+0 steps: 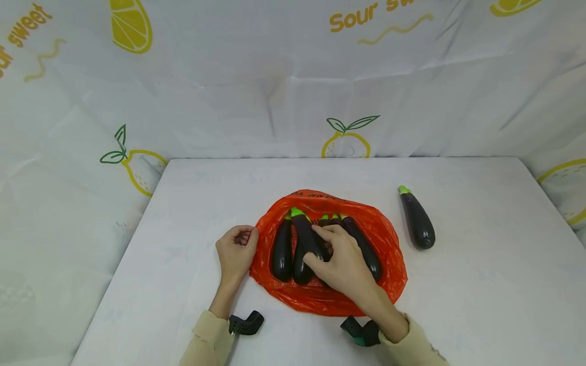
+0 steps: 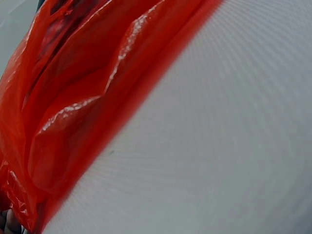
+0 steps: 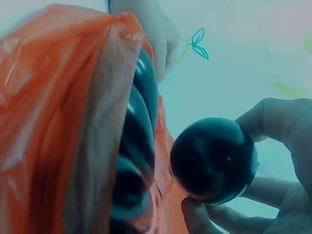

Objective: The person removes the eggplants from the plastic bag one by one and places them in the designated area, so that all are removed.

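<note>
A red plastic bag (image 1: 392,264) lies spread open on the table with several dark eggplants (image 1: 282,251) inside it. My left hand (image 1: 237,252) pinches the bag's left rim between thumb and curled fingers. Over the middle of the bag, my right hand (image 1: 347,262) grips one eggplant (image 1: 305,231), its green stem end pointing away from me. In the right wrist view, the rounded end of this held eggplant (image 3: 214,161) sits between thumb and fingers, apart from the others. Mostly bag film (image 2: 73,122) fills the left wrist view's upper left.
One more eggplant (image 1: 417,221) lies on the white table (image 1: 480,284), to the right of the bag. A white cloth printed with lemons (image 1: 220,91) hangs behind the table's far edge. Black wrist devices (image 1: 247,323) sit at both sleeves.
</note>
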`<action>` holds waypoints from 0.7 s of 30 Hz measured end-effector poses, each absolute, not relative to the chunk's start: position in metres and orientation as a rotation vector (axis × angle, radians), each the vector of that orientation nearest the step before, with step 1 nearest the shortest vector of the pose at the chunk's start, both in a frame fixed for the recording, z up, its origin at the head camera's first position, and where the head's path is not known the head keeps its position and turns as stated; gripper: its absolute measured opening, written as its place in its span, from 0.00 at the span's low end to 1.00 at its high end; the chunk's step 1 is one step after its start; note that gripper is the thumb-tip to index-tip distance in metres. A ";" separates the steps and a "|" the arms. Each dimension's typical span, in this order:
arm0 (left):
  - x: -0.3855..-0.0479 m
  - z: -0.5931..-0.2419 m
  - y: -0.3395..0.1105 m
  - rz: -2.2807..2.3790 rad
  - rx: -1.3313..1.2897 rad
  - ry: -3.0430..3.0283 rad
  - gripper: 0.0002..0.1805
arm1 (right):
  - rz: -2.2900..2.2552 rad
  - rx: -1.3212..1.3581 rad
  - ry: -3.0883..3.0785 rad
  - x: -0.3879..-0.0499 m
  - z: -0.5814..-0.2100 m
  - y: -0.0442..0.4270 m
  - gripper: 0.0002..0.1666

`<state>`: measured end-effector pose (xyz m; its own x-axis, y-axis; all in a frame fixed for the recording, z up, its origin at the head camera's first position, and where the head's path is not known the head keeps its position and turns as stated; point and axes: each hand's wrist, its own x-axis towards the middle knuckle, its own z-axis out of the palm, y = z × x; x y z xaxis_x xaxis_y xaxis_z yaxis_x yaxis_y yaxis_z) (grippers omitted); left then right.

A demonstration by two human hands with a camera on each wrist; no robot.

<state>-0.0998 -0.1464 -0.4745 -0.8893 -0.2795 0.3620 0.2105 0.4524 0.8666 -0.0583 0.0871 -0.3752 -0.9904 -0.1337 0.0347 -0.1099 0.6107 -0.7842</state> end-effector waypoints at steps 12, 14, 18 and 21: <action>-0.100 -0.475 -0.146 -1.424 0.061 -2.259 0.04 | -1.251 -0.187 2.826 -0.055 -0.376 0.111 0.32; -0.100 -0.475 -0.147 -1.423 0.065 -2.263 0.04 | -1.230 -0.178 2.822 -0.055 -0.377 0.113 0.32; -0.100 -0.475 -0.147 -1.421 0.074 -2.275 0.05 | -1.211 -0.175 2.811 -0.054 -0.379 0.114 0.33; -0.099 -0.475 -0.147 -1.423 0.079 -2.276 0.05 | -1.213 -0.183 2.800 -0.054 -0.379 0.114 0.33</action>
